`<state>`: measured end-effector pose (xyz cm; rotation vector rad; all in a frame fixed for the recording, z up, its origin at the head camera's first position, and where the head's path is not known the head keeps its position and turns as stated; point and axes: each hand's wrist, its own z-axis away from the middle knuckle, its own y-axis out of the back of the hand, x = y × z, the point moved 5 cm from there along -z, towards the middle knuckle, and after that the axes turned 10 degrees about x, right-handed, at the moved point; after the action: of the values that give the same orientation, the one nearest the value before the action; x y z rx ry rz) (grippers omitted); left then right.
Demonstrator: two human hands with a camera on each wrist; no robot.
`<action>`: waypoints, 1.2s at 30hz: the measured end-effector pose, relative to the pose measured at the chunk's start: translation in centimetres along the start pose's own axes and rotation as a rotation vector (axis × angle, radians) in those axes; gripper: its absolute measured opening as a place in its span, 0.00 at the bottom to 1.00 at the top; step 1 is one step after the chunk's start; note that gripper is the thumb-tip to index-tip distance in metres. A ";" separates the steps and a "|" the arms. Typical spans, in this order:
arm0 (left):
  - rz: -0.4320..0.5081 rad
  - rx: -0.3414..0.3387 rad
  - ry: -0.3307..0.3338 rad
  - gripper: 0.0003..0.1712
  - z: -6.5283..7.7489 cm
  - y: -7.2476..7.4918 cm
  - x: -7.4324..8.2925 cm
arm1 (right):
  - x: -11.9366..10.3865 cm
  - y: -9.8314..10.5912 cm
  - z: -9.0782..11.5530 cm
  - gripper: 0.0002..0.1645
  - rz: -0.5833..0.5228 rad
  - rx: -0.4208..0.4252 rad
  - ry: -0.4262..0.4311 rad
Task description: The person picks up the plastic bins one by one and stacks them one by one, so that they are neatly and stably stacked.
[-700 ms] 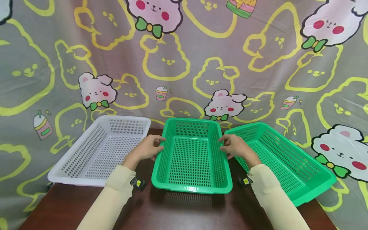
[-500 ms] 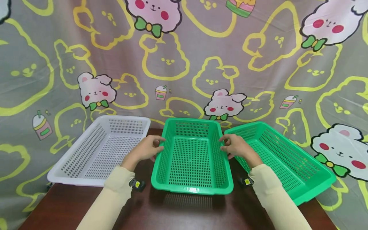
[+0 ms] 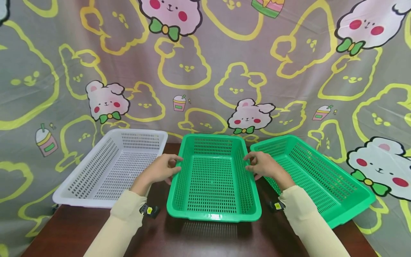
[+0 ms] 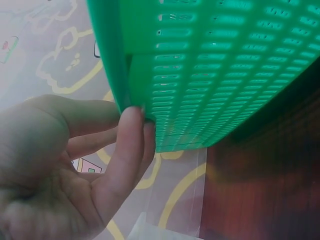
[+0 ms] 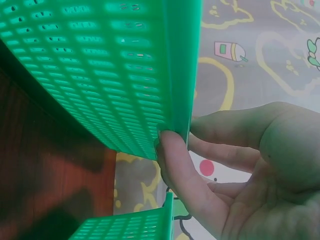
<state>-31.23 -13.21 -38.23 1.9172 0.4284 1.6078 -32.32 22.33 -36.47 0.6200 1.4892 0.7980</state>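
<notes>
A green perforated plastic basket [image 3: 212, 178] stands in the middle of the head view, with nothing inside it. My left hand [image 3: 162, 168] pinches its left rim, thumb on the upper side and fingertips curled beneath, as the left wrist view shows for the rim [image 4: 107, 60]. On the opposite side, my right hand [image 3: 264, 165] holds the right rim the same way; in the right wrist view its fingers [image 5: 182, 165] bend under the rim's lip. A shadow lies below the basket's near edge. Whether its bottom touches the table cannot be told.
To the left sits a white perforated basket [image 3: 77, 178]. A second green basket [image 3: 340, 178] stands angled at the right, close to the held one. All are at a dark reddish-brown table [image 3: 212, 244]. Behind hangs a grey cartoon-print cloth [image 3: 199, 57].
The middle green basket has shifted slightly towards me, its near and far rims both lower in the head view. Both hands keep their hold; the left has moved slightly down and left.
</notes>
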 end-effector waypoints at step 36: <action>0.027 -0.025 0.033 0.26 0.5 -0.5 -0.3 | 0.6 -0.5 0.2 0.23 -0.007 -0.030 0.005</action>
<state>-30.78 -13.09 -38.84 1.8875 0.3954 1.6568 -32.16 22.51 -37.22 0.5905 1.4808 0.8153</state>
